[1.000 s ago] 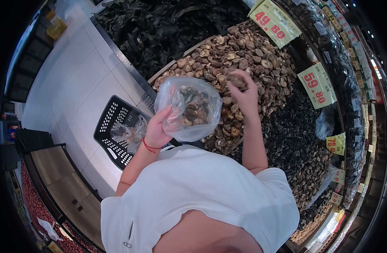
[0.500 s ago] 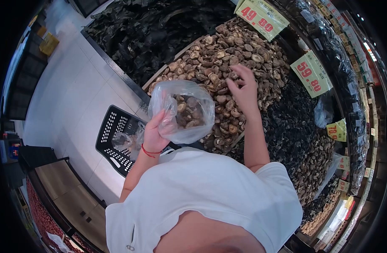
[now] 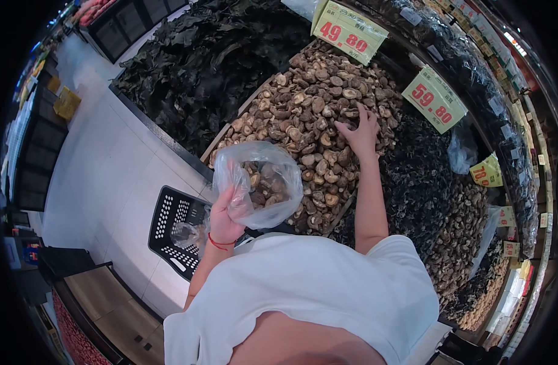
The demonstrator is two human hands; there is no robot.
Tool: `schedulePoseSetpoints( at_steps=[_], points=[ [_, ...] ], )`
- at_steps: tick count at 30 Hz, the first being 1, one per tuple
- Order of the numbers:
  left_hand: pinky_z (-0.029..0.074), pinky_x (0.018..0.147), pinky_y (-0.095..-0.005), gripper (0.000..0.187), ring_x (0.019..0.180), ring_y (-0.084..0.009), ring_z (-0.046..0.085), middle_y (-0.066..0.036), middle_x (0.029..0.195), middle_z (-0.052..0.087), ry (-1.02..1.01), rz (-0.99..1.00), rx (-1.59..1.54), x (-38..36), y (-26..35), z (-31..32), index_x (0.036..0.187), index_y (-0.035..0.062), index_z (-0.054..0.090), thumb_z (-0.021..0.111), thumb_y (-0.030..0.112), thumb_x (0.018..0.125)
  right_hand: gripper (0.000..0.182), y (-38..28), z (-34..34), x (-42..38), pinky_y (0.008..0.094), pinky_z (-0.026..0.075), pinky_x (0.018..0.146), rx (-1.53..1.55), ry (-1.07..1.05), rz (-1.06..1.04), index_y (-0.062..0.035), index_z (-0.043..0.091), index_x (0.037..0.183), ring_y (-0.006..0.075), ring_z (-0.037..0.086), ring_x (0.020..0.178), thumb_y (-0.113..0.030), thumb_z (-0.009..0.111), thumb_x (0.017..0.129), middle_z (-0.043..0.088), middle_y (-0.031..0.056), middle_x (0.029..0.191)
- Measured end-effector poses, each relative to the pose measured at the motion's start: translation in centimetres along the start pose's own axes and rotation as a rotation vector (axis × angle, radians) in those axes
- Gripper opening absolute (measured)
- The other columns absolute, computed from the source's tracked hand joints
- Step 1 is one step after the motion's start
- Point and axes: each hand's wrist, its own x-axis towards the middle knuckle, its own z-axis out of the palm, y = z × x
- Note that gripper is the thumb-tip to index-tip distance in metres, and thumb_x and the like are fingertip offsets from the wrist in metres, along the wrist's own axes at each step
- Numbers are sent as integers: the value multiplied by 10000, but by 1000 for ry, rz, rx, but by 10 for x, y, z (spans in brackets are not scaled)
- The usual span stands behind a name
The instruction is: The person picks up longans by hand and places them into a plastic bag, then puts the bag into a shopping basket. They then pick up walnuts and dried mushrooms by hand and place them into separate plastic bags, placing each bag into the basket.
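My left hand (image 3: 225,218), with a red cord at the wrist, grips the side of a clear plastic bag (image 3: 284,210). The bag's mouth gapes upward, and several dried mushrooms (image 3: 268,184) lie inside. My right hand (image 3: 363,135) is over the far right part of a big heap of dried shiitake mushrooms (image 3: 303,115). Its thumb and fingers are spread apart just at the heap's surface, and I see nothing held between them. Whether the fingertips touch a mushroom is hard to tell.
A black perforated basket (image 3: 163,234) with a plastic bag in it stands on the floor at left. Dark dried seaweed (image 3: 194,67) fills the bin beyond the mushrooms; black dried fungus (image 3: 416,176) lies to the right. Price signs (image 3: 350,31) line the back.
My right hand has moved a little farther over the heap and its fingers have spread wider. The left hand still holds the bag. The whole view has shifted slightly.
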Motion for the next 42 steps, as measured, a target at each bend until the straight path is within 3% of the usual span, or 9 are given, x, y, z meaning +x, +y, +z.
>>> schedulePoseSetpoints(
  at_steps=[1, 9, 20, 22, 35, 42],
  points=[
    [307, 463, -180, 343, 494, -53, 347, 19, 680, 420, -2, -4, 7, 0, 0, 2, 1225, 172, 344, 374, 149, 884, 680, -2, 0, -1, 436, 322, 895, 15, 29, -14, -139, 390, 1209, 359, 310, 1097, -345, 689, 634, 320, 171, 1189],
    [317, 463, -196, 206, 500, -63, 377, 12, 669, 438, -43, -33, -9, -1, 1, -2, 1073, 104, 416, 376, 149, 876, 575, -5, 4, -5, 428, 325, 886, 25, 112, -78, -108, 451, 1125, 356, 311, 1069, -284, 694, 634, 332, 166, 1140],
    [322, 469, -196, 233, 504, -64, 379, 14, 677, 435, -82, -16, 6, -2, 1, -7, 1102, 100, 400, 373, 154, 877, 487, -3, 8, 2, 408, 330, 885, 84, 74, -101, -98, 481, 1083, 339, 323, 1058, -228, 673, 655, 349, 160, 1098],
    [323, 471, -196, 238, 507, -65, 380, 14, 676, 434, -79, -19, 4, -2, 1, -7, 1107, 99, 400, 373, 156, 877, 443, -7, 9, 0, 402, 339, 873, 79, 160, -46, -91, 499, 1048, 332, 335, 1041, -214, 671, 658, 361, 154, 1075],
    [311, 452, -181, 244, 482, -54, 356, 14, 682, 428, -81, -8, 2, -1, 1, -4, 1119, 116, 403, 377, 145, 878, 365, -5, 20, 1, 382, 372, 831, 32, 177, -72, -72, 521, 1014, 323, 370, 1004, -208, 642, 697, 381, 150, 1047],
    [303, 446, -176, 283, 470, -49, 344, 22, 674, 420, -48, 7, 21, -2, 0, -2, 1163, 135, 380, 375, 148, 880, 326, 5, 26, -1, 381, 376, 805, 232, 217, -80, -63, 531, 971, 296, 406, 965, -207, 638, 699, 404, 135, 1019]
  ],
)
